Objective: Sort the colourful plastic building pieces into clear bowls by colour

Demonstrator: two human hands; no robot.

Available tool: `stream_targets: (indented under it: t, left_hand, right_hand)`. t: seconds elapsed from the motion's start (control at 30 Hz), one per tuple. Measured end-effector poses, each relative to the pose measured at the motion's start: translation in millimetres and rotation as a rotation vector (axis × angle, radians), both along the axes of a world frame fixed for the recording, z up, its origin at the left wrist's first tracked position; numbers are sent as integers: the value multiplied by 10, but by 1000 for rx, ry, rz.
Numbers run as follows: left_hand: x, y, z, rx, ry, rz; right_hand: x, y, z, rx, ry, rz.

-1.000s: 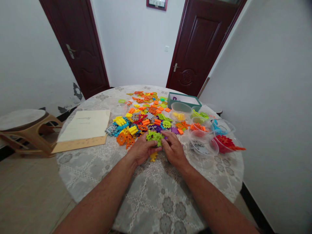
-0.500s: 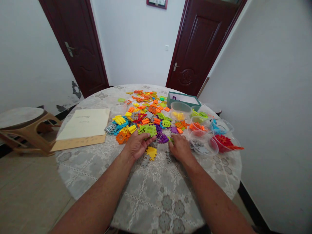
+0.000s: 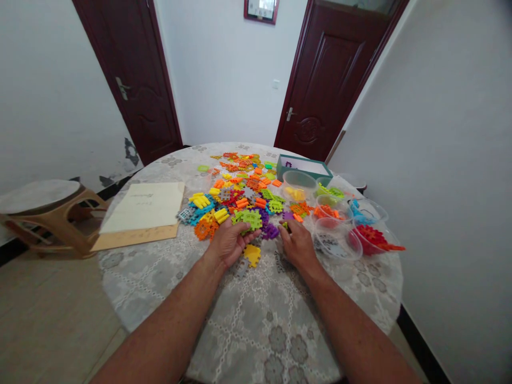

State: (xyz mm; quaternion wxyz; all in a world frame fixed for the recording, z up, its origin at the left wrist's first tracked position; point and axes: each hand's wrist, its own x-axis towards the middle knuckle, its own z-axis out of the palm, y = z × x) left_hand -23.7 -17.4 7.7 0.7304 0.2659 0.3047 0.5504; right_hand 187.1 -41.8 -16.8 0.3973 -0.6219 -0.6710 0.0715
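The left hand is curled and holds a lime-green interlocking block near the middle of the round table; the right hand stands apart, its fingertips at a small green piece, but I cannot tell if they grip it; a yellow block lies between the hands, and a purple block just ahead; a heap of many-coloured blocks spreads toward the far edge; clear plastic bowls holding red, orange and grey pieces stand along the right edge, near a green box; at the left edge, a cream sheet lies on brown card, its writing too small to read.
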Motion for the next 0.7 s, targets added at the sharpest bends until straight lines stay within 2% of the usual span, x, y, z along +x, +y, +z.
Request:
stream_targets:
  t: [0.07, 0.17, 0.27, 0.47, 0.7]
  left_hand:
    - [23, -25, 18, 25, 39, -29]
    - [54, -61, 48, 87, 95, -73]
    - [69, -89, 69, 120, 127, -123]
    - [84, -137, 84, 116, 120, -230]
    - [109, -160, 56, 133, 173, -298]
  right_hand:
    - [-41, -18, 47, 25, 275, 25]
    - [-126, -32, 70, -93, 706, 148]
    - [-223, -25, 46, -195, 944, 290]
    - [-327, -17, 4, -196, 946, 253]
    - [-344, -53, 24, -127, 820, 156]
